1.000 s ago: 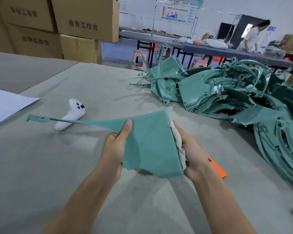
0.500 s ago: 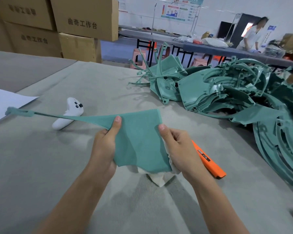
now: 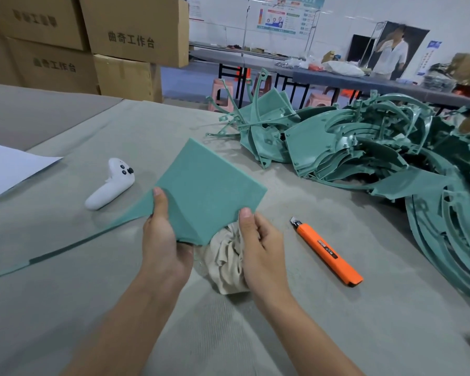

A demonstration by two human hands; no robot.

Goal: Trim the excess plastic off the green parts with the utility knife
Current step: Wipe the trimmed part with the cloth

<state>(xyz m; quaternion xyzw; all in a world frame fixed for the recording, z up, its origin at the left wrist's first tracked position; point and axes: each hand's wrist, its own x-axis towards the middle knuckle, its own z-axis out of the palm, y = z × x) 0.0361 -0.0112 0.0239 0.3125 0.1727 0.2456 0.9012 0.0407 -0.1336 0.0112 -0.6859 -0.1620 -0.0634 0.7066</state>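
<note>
A flat green plastic part (image 3: pixel 206 185) with a long thin arm trailing down to the left is held above the table. My left hand (image 3: pixel 163 237) grips its lower left edge, thumb on top. My right hand (image 3: pixel 258 245) pinches the part's lower right edge with the thumb and holds a crumpled beige cloth (image 3: pixel 227 259) under its fingers. The orange utility knife (image 3: pixel 327 252) lies on the table just right of my right hand, blade end pointing away from me. Neither hand touches it.
A big heap of green plastic parts (image 3: pixel 369 150) fills the right and far side of the grey felt table (image 3: pixel 92 267). A white controller (image 3: pixel 110 184) and white paper (image 3: pixel 8 166) lie at left. Cardboard boxes (image 3: pixel 120 36) stack behind. A person stands at a far table.
The green part has turned and lowered, its thin arm swinging down to the left. My right hand moved off the knife's side, so the whole knife now shows.
</note>
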